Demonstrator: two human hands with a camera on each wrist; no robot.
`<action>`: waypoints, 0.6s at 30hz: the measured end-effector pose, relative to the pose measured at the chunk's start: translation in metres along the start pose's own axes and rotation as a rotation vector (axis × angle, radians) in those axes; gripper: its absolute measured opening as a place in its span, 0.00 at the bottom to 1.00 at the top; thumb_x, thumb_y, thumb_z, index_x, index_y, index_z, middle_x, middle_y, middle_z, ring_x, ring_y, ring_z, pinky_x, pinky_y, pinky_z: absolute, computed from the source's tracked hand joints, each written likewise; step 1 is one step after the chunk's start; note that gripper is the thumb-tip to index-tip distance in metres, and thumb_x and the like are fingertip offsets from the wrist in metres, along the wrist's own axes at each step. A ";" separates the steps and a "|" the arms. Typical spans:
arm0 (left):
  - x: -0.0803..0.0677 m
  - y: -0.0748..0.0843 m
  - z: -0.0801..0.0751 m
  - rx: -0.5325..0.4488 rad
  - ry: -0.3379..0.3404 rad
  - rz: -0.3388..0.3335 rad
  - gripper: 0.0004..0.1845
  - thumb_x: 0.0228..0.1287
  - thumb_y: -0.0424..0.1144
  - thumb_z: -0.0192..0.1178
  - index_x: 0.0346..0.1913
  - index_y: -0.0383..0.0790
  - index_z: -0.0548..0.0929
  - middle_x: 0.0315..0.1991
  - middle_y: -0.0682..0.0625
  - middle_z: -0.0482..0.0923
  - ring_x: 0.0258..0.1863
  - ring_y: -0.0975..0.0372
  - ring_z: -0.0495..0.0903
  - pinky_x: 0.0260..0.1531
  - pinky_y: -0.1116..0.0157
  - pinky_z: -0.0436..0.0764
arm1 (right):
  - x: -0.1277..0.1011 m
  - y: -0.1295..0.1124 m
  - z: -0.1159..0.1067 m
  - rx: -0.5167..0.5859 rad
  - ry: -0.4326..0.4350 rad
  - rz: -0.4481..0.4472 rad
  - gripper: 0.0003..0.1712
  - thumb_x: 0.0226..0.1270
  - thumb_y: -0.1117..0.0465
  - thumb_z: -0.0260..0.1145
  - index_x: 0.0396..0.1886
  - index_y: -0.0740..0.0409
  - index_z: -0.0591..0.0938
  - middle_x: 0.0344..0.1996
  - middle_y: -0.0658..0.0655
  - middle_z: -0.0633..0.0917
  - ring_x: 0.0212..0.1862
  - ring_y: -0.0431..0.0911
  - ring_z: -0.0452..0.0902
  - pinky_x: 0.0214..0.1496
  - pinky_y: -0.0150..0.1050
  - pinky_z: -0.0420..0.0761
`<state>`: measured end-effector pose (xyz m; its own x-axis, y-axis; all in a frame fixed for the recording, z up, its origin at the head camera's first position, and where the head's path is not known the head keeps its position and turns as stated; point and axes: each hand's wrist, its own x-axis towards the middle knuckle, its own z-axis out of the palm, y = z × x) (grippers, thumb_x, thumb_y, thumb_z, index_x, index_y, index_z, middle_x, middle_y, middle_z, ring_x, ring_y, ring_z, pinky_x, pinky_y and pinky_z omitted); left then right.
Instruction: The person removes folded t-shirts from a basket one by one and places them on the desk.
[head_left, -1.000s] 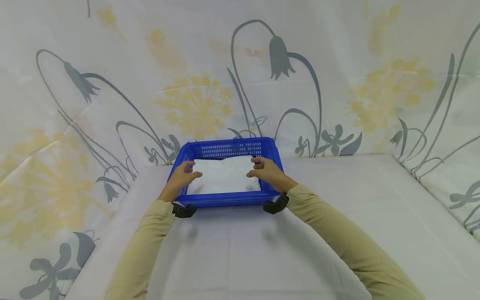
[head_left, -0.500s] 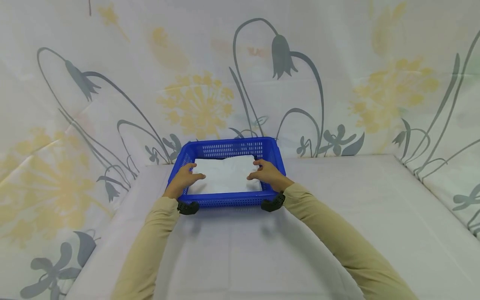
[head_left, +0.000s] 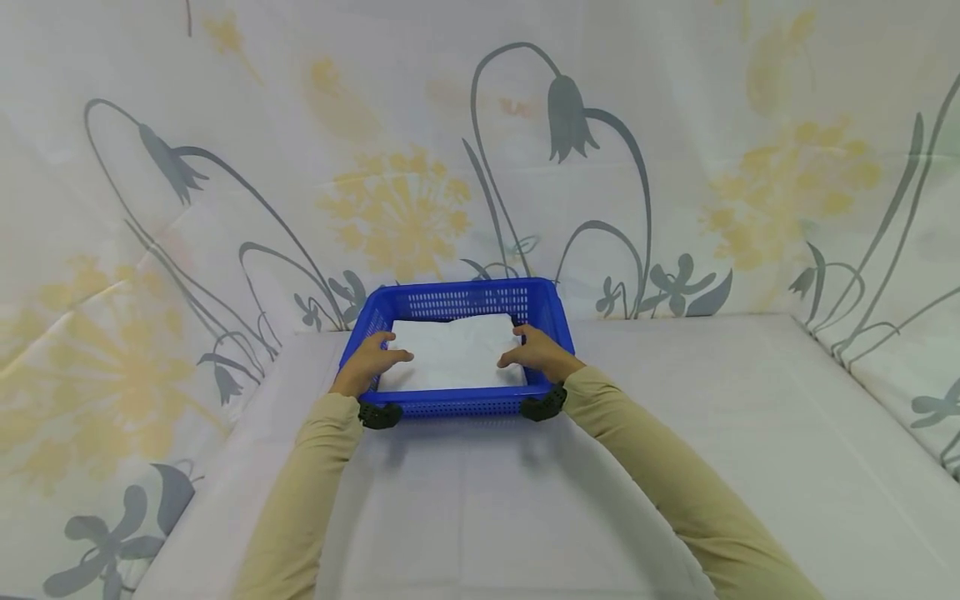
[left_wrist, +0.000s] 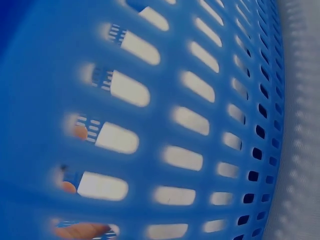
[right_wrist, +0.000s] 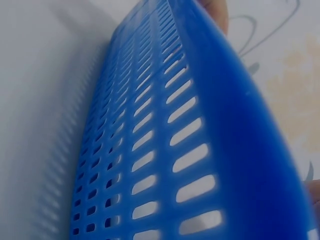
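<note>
one flat white item (head_left: 453,353) in one blue basket (head_left: 457,396), at 3 o'clock from left hand (head_left: 370,360), 9 o'clock from right hand (head_left: 543,354), two hands, both wide

Over the last second the wrists of the left hand (head_left: 367,364) and right hand (head_left: 542,352) have drawn slightly nearer each other. The right forefinger has dropped away from the far edge of the white item (head_left: 453,354), and the finger beneath it (visible a second ago) has gone from sight.
</note>
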<state>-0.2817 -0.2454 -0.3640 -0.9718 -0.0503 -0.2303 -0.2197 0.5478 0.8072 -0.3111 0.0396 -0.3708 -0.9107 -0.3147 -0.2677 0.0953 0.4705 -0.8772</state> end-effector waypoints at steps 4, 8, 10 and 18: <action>-0.001 -0.001 0.000 -0.030 -0.023 -0.036 0.39 0.65 0.40 0.60 0.73 0.29 0.54 0.73 0.31 0.46 0.70 0.39 0.51 0.63 0.41 0.56 | -0.001 -0.002 0.000 -0.004 -0.020 0.022 0.48 0.58 0.65 0.69 0.74 0.64 0.55 0.72 0.69 0.55 0.70 0.62 0.53 0.68 0.57 0.57; -0.004 0.000 0.000 -0.028 -0.034 -0.056 0.39 0.66 0.41 0.59 0.73 0.30 0.55 0.73 0.31 0.47 0.69 0.39 0.52 0.62 0.39 0.57 | 0.001 -0.002 0.001 -0.011 -0.036 0.036 0.47 0.58 0.65 0.69 0.74 0.63 0.56 0.72 0.69 0.55 0.70 0.62 0.55 0.67 0.57 0.59; -0.005 0.000 0.001 -0.003 -0.033 -0.038 0.38 0.65 0.40 0.60 0.72 0.28 0.55 0.72 0.30 0.47 0.69 0.39 0.53 0.62 0.41 0.59 | 0.002 -0.001 0.001 -0.013 -0.038 0.036 0.47 0.58 0.65 0.69 0.74 0.62 0.56 0.72 0.69 0.56 0.69 0.62 0.56 0.67 0.56 0.60; -0.011 0.002 0.008 0.247 0.058 0.040 0.36 0.60 0.41 0.62 0.67 0.25 0.64 0.69 0.29 0.57 0.67 0.40 0.59 0.62 0.46 0.63 | 0.007 0.000 -0.002 -0.027 -0.022 -0.004 0.46 0.59 0.64 0.69 0.74 0.62 0.58 0.72 0.68 0.54 0.70 0.62 0.54 0.67 0.57 0.59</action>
<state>-0.2711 -0.2372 -0.3638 -0.9842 -0.0683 -0.1632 -0.1600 0.7376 0.6560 -0.3183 0.0392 -0.3721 -0.9017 -0.3349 -0.2735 0.0805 0.4915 -0.8671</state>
